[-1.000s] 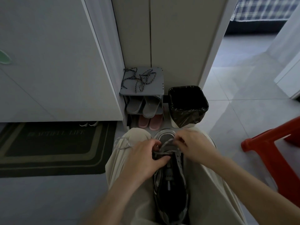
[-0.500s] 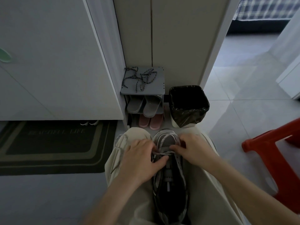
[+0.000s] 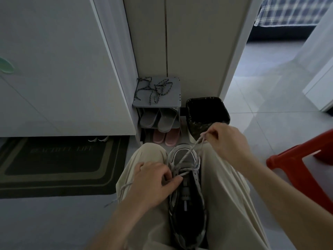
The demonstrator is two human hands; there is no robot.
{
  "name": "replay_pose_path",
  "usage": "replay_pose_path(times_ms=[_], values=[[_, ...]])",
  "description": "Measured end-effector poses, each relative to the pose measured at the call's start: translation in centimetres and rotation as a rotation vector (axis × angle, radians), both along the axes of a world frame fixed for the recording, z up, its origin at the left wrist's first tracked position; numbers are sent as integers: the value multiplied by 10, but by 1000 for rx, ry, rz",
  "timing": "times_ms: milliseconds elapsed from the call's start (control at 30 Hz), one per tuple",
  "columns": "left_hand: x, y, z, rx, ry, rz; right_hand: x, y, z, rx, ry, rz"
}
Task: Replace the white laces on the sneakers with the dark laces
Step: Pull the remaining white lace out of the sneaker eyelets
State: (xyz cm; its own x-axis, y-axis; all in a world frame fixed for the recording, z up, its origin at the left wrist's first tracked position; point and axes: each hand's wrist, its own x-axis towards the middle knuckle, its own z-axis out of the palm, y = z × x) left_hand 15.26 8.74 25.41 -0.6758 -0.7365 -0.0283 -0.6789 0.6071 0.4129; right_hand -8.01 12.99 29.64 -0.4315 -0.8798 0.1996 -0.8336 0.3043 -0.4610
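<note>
A grey and black sneaker (image 3: 187, 193) lies between my thighs, toe pointing away from me. My right hand (image 3: 227, 139) pinches the white lace (image 3: 191, 150) and holds it taut, up and to the right of the toe. My left hand (image 3: 153, 181) grips the sneaker's left side by the lower eyelets, thumb on the lace crossing. A loose end of white lace (image 3: 124, 186) trails over my left thigh. The dark speckled laces (image 3: 153, 90) lie tangled on top of a small grey shoe rack (image 3: 175, 98) ahead.
Grey slippers (image 3: 158, 117) and pink slippers (image 3: 166, 137) sit in the rack. A bin with a black liner (image 3: 207, 112) stands right of it. A red plastic stool (image 3: 302, 168) is at my right, a dark doormat (image 3: 57, 159) at my left.
My right hand has lifted away from the sneaker toward the upper right, drawing a length of white lace out. My left hand has stayed on the sneaker.
</note>
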Motion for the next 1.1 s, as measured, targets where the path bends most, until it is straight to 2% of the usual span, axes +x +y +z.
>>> replay_pose_path(times_ms=[100, 167, 367, 433, 567, 733, 833, 933, 1000, 1100], values=[[-1, 1, 4, 77, 26, 24, 15, 6, -21, 250, -103, 58], [-2, 2, 3, 82, 26, 23, 21, 11, -31, 296, -121, 109], [1, 2, -3, 106, 62, 18, 36, 17, -33, 244, -93, 129], [3, 2, -2, 97, 68, 11, 23, 10, -26, 177, -95, 41], [6, 1, -6, 67, 120, -32, -15, 2, -4, -87, -238, -166], [6, -2, -8, 84, 226, -13, 8, 19, -33, 167, -371, 52], [5, -2, -6, 85, 232, -19, 16, 25, -42, 223, -316, 101], [5, -2, -8, 88, 239, -26, 27, 26, -39, 177, -351, 172], [5, -1, -8, 87, 245, -21, 32, 26, -40, 155, -265, 189], [5, 0, -8, 86, 241, -29, 25, 21, -45, 83, -151, 63]])
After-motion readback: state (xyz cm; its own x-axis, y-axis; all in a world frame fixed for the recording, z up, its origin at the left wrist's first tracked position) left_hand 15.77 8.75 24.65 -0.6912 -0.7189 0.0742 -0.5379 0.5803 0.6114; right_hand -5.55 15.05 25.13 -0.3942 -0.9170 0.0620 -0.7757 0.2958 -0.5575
